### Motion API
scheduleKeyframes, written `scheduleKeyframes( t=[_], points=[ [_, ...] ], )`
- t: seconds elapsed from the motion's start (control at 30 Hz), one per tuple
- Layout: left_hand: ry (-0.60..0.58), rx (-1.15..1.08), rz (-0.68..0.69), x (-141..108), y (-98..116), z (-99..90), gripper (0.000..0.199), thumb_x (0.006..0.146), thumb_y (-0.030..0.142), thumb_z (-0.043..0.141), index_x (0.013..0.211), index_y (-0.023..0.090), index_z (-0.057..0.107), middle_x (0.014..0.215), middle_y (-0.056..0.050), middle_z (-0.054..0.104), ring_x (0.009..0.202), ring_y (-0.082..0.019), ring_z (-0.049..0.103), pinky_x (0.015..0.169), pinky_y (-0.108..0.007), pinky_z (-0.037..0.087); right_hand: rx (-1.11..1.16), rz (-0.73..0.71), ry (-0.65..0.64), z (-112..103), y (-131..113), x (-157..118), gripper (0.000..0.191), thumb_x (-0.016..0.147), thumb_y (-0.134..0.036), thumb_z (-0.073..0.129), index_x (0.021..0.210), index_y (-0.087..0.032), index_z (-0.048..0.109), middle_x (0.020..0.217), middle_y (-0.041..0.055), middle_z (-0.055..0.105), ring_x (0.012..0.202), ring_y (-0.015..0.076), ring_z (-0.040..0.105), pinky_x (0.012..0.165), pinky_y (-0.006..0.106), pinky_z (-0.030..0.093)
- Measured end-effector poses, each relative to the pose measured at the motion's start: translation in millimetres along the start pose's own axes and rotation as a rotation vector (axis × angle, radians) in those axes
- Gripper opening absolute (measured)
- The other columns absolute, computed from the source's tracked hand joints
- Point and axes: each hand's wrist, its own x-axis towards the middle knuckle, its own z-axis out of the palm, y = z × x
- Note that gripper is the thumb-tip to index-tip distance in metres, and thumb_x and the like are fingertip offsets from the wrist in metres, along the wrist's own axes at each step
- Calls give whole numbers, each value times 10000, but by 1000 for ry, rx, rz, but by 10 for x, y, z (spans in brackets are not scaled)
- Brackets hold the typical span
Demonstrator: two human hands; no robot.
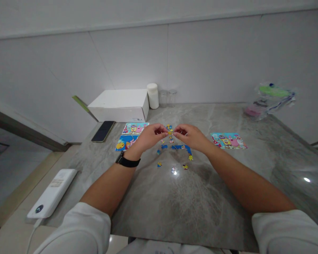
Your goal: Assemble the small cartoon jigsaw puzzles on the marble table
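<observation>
My left hand [154,135] and my right hand [188,136] meet over the middle of the grey table, fingertips pinched around a small yellow puzzle piece [170,133] between them. Which hand bears it is hard to tell; both seem to touch it. Just below, several joined blue pieces [182,147] form a strip that bends down at its right end, with a yellow piece [190,158] there. Loose pieces lie nearer me: a blue and yellow one [159,164], a pale one [173,170] and a yellow one [185,167]. More pieces lie beyond my fingers.
Cartoon picture cards lie at the left [125,142] and right [228,140]. Further left are a phone [103,131] and a white power bank [52,193] with a cable. A white box [118,106], white bottle [153,96], two glasses [168,98] and plastic bag [267,101] stand near the wall.
</observation>
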Motion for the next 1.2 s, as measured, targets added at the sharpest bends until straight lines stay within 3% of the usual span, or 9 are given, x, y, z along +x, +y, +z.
scheduleKeyframes(
  t=[0.3, 0.43, 0.63, 0.8, 0.93, 1.03, 1.1, 1.2],
  points=[
    [58, -216, -19, -82, 218, 155, 358, 849, 504, 773, 993, 178, 737, 924, -41, 759, 832, -167, 685, 773, -299, 536, 414, 48, 45, -7, -77, -20, 331, 851, -528, 683, 862, -197, 698, 774, 1, 661, 705, 154, 557, 673, 292, 431],
    [5, -110, -54, -96, 262, 95, 363, 869, 539, 742, 871, 176, 746, 839, -29, 743, 767, -162, 651, 706, -284, 495, 503, 92, -4, -44, -86, -11, 381, 817, -579, 719, 848, -200, 693, 723, -17, 613, 666, 141, 517, 648, 289, 416],
    [-4, -35, -60, -113, 284, 106, 342, 895, 514, 697, 860, 177, 743, 821, -23, 738, 744, -164, 639, 670, -277, 476, 577, 162, -89, -59, -39, 26, 430, 760, -613, 778, 847, -203, 682, 687, -30, 584, 615, 126, 486, 589, 274, 395],
    [-58, 122, 85, -147, 356, 40, 251, 942, 415, 642, 888, 190, 740, 876, -27, 745, 807, -171, 654, 742, -292, 489, 493, 125, -101, -175, -114, -16, 440, 764, -626, 775, 842, -202, 688, 685, -32, 579, 625, 126, 484, 597, 275, 399],
    [46, 301, 219, -287, 454, -204, 185, 958, 381, 674, 953, 206, 732, 967, -40, 737, 873, -180, 651, 798, -301, 495, 352, 40, 5, -466, -304, -135, 396, 819, -591, 742, 852, -197, 716, 746, 4, 641, 678, 146, 523, 630, 288, 425],
    [68, 410, 268, -492, 393, -335, 153, 970, 358, 684, 952, 214, 732, 981, -42, 718, 895, -184, 638, 846, -316, 494, 279, 5, 84, -648, -436, -175, 378, 855, -569, 718, 875, -192, 723, 786, 24, 668, 700, 155, 541, 635, 292, 423],
    [46, 457, 268, -659, 263, -330, 137, 983, 330, 665, 959, 222, 746, 984, -44, 714, 911, -189, 634, 867, -329, 490, 228, -1, 60, -646, -485, -139, 373, 870, -561, 703, 886, -190, 731, 773, 26, 671, 694, 158, 542, 624, 288, 411],
    [-3, 483, 203, -880, 2, -208, 128, 976, 310, 673, 961, 220, 763, 985, -50, 715, 895, -189, 637, 830, -323, 485, 135, -19, -73, -405, -495, -32, 328, 893, -510, 686, 875, -189, 750, 747, 19, 681, 682, 156, 555, 625, 282, 404]
  ],
)
